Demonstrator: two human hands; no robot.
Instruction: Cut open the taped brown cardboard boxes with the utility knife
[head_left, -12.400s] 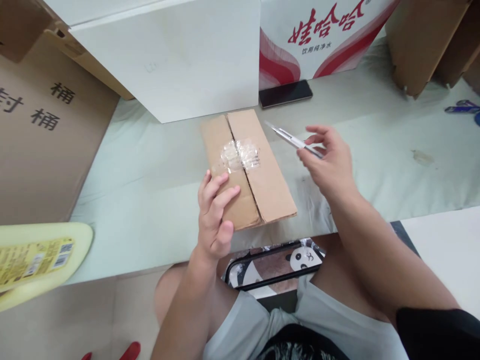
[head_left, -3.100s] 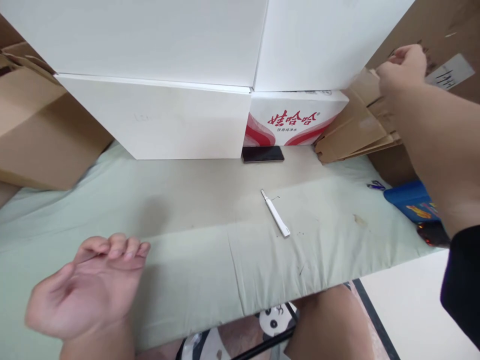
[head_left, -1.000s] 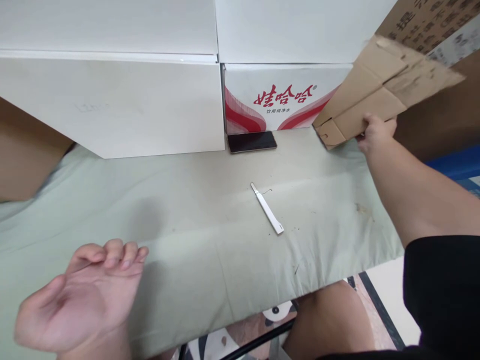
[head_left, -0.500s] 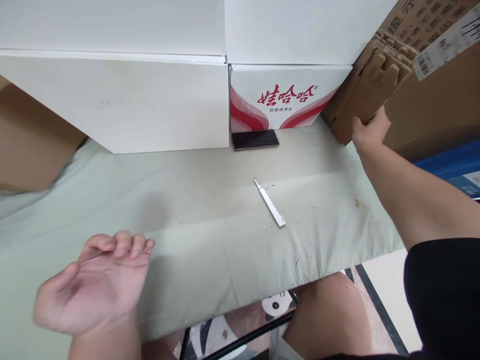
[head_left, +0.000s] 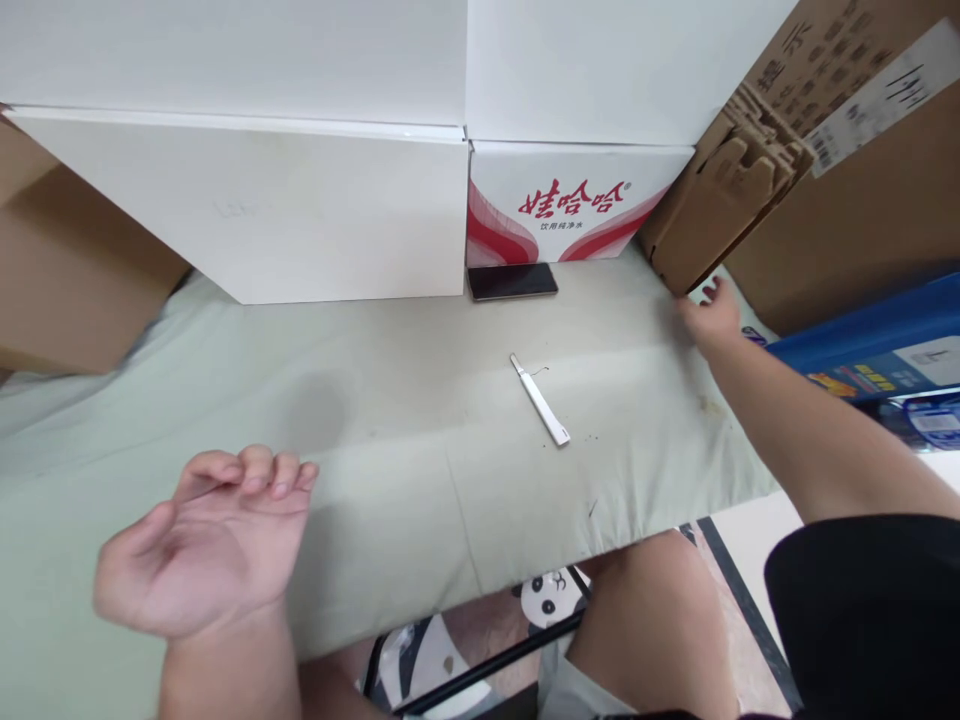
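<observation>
My left hand [head_left: 217, 545] is palm up over the left front of the cloth-covered table [head_left: 390, 400], its fingers loosely curled and apart with nothing in them. At the right back, my right hand [head_left: 712, 312] is at the bottom edge of a folded brown cardboard piece [head_left: 701, 215]. Its fingers are apart, and the thumb is close to the cardboard's lower corner. Near the middle lies a slim white tool [head_left: 541, 402] with a narrow tip. Behind it, a dark phone [head_left: 513, 282] rests flat against a white box with red print [head_left: 570, 205].
Large white boxes [head_left: 337, 215] line the back. A brown carton [head_left: 75, 260] stands at the left, and another big carton [head_left: 862, 200] at the right. Beside that is a blue package [head_left: 877, 335]. My knee [head_left: 660, 620] is below the table's front edge.
My right hand has moved down from the side of the folded cardboard to its bottom edge, and its fingers have spread. The view has shifted slightly; my left hand keeps its pose.
</observation>
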